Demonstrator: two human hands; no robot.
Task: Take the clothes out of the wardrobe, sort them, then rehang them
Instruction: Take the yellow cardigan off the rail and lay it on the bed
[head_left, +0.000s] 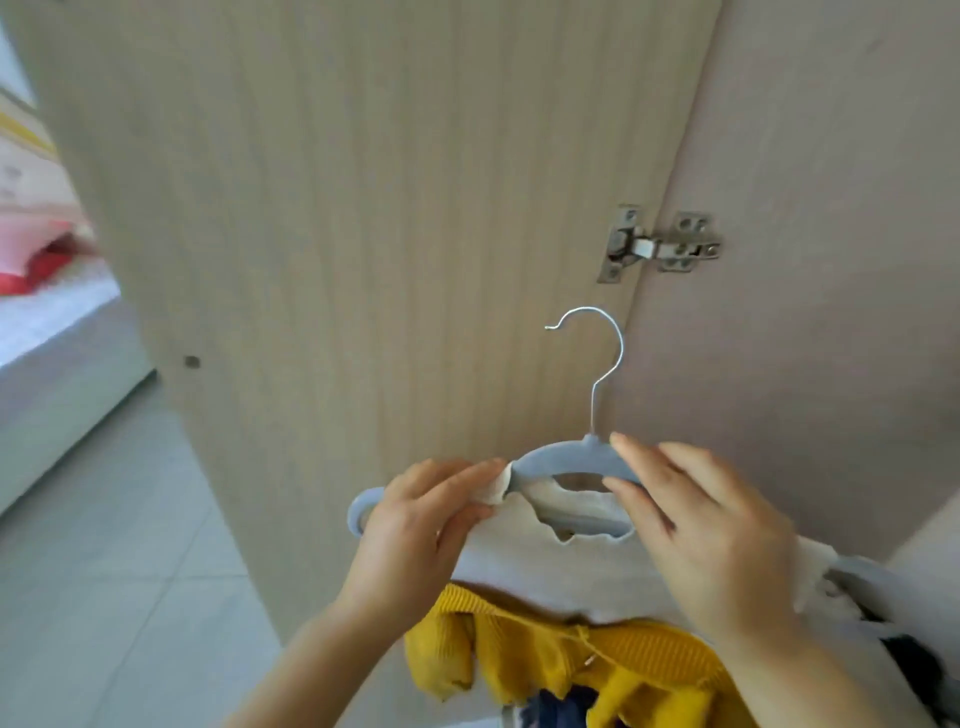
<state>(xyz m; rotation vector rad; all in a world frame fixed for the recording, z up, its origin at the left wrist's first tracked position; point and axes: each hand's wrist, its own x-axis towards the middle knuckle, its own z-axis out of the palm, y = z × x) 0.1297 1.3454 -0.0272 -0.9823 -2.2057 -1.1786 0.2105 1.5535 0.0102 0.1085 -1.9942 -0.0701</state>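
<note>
A small grey-blue hanger (550, 460) with a silver wire hook is held up in front of the open wardrobe door (363, 208). A cream garment (561, 571) hangs from it, its scalloped neckline under the hanger's bar. My left hand (421, 525) pinches the garment's shoulder strap against the hanger's left arm. My right hand (711, 535) grips the hanger's right side between thumb and fingers. Below, a mustard-yellow knitted garment (561, 665) hangs, with dark blue cloth under it.
The wardrobe's side panel (805, 260) joins the door at a metal hinge (657, 244). Grey floor tiles (104, 545) lie at lower left. A bed edge with white, pink and red bedding (47, 291) shows at far left. More grey hangers (872, 587) sit at right.
</note>
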